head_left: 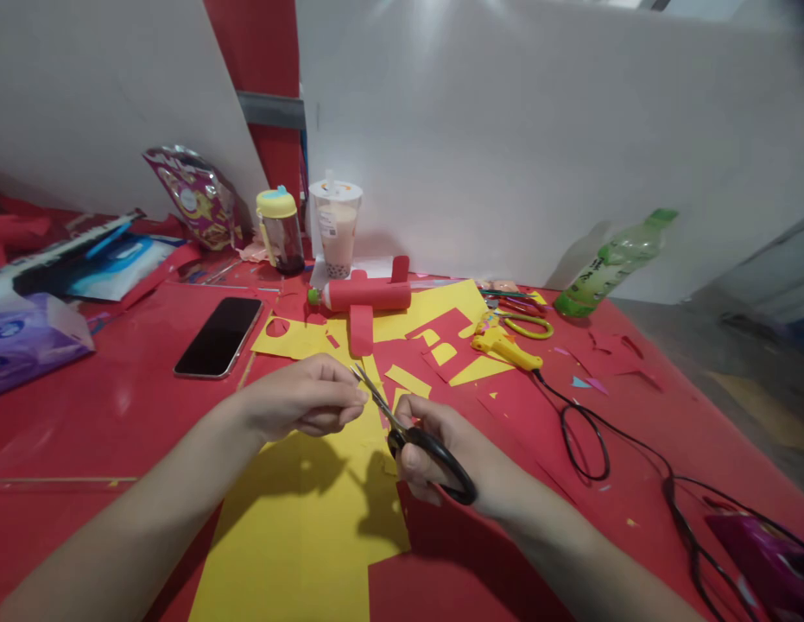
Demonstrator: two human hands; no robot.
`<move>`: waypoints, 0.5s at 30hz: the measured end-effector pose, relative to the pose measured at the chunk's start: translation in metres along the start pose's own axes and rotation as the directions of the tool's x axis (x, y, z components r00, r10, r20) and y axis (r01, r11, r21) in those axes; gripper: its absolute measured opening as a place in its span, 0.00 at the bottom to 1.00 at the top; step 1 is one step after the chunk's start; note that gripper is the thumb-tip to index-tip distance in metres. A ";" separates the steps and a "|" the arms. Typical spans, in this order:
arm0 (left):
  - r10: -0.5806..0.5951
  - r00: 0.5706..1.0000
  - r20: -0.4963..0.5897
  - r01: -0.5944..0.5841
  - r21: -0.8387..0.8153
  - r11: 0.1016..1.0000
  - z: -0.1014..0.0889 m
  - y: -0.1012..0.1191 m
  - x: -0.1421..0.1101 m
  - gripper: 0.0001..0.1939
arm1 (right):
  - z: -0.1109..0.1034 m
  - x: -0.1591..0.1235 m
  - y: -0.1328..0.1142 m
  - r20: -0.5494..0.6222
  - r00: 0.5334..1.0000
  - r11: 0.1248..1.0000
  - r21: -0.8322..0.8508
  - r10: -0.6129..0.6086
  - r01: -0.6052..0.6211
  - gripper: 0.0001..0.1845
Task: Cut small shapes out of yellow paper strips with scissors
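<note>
My right hand (433, 445) grips black-handled scissors (444, 466), thumb and fingers in the loops, blades pointing up and left. Close to the blade tips, my left hand (314, 396) is closed in a pinch; whatever it holds, if anything, is too small to make out. Below both hands lies a large sheet of yellow paper (291, 553) with their shadows on it. Just beyond them rests a red paper-wrapped cylinder (376, 296) with red strips attached and a green cap at its left end. Yellow paper scraps (408, 380) are scattered beside the scissors.
A phone (218, 337) lies at left, near a purple tissue pack (35, 337). Along the back stand a yellow-lidded bottle (280, 229), a bubble tea cup (337, 229) and a tilted green bottle (609, 268). A yellow glue gun (509, 350) trails a black cord (625, 441) at right.
</note>
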State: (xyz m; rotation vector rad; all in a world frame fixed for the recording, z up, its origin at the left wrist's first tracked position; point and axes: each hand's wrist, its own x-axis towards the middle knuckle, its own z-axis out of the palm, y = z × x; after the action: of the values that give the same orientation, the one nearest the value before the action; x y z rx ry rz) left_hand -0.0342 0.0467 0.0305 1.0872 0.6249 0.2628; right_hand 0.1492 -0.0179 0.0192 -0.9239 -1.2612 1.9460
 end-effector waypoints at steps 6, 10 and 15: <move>-0.024 1.000 0.012 0.025 -0.048 0.999 -0.010 -0.007 0.009 0.13 | -0.007 0.008 0.007 -0.018 1.000 0.999 -0.046 0.007 -0.007 0.24; -0.041 0.999 -0.036 0.042 0.041 0.998 -0.012 -0.010 0.014 0.13 | -0.015 0.018 0.018 -0.107 0.994 0.997 -0.077 -0.002 -0.006 0.22; -0.105 0.994 -0.043 0.113 0.241 0.964 -0.006 -0.013 0.017 0.13 | -0.022 0.030 0.034 -0.305 0.949 0.997 -0.034 -0.082 0.075 0.18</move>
State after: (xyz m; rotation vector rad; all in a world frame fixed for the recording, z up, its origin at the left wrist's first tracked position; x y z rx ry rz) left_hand -0.0259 0.0531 0.0110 1.2811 0.7553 0.1082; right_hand 0.1461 0.0058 -0.0254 -1.1205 -1.1213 1.6539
